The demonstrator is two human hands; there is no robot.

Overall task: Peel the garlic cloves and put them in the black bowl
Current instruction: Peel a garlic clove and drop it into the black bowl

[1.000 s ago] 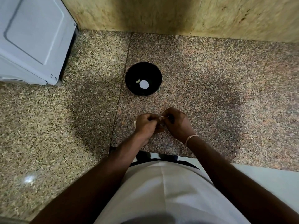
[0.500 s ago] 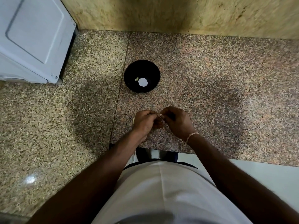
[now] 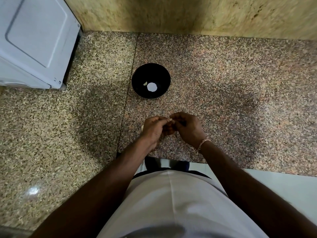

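Head view: left hand [image 3: 155, 128] and right hand [image 3: 187, 127] knuckle to knuckle above the granite counter [image 3: 223, 100], fingers of both curled in around a garlic clove [image 3: 169, 119], only a pale sliver of it visible between fingertips. Black bowl [image 3: 137, 83] well beyond the hands, toward the wall, with 1 peeled clove [image 3: 145, 83] inside beside a white glare spot. White appliance [image 3: 34, 40] far left.

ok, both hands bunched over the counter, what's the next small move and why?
Probably keep picking skin off the garlic clove pinched between the left hand and right hand. They meet in front of the black bowl, not over it, and whether the clove is bare is hidden, so dropping it in looks premature.
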